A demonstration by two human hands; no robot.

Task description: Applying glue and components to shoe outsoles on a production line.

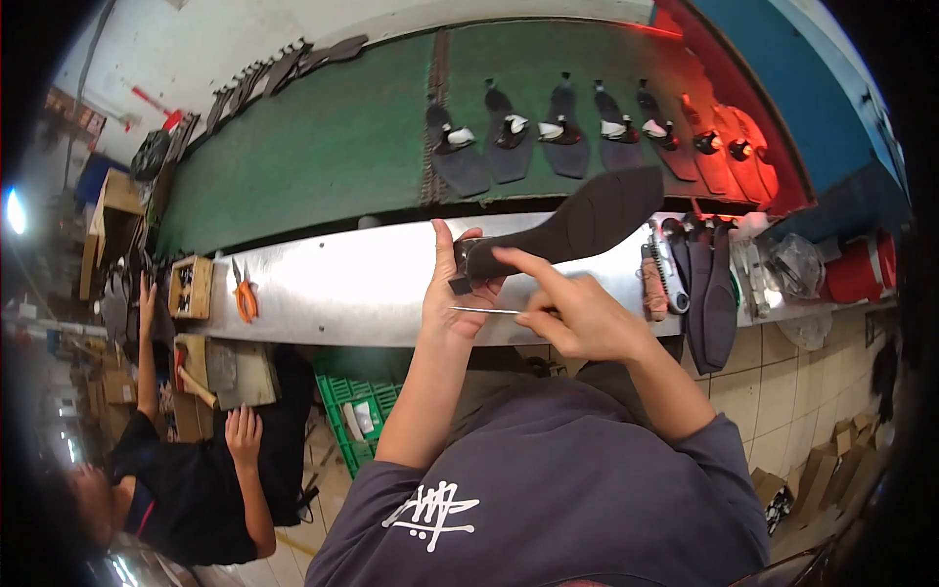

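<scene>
My left hand [440, 298] grips the heel end of a dark shoe sole [602, 217] above the metal bench. The sole's wide toe end points to the upper right. A small dark strap or tab [461, 285] hangs at the heel by my left fingers. My right hand [587, 318] is closed round a thin pointed metal tool like an awl [481, 310], its tip toward my left palm. My right index finger is stretched out and touches the sole near the heel. The tool's handle is hidden in my right hand.
Behind the metal bench [323, 284], a green belt [333, 147] carries several strapped soles [564, 137], some under red light. Orange-handled pliers [244, 293] and a wooden box [191, 288] lie left; a utility knife [669, 274] and dark soles [714, 313] right. A co-worker [196, 489] is at left.
</scene>
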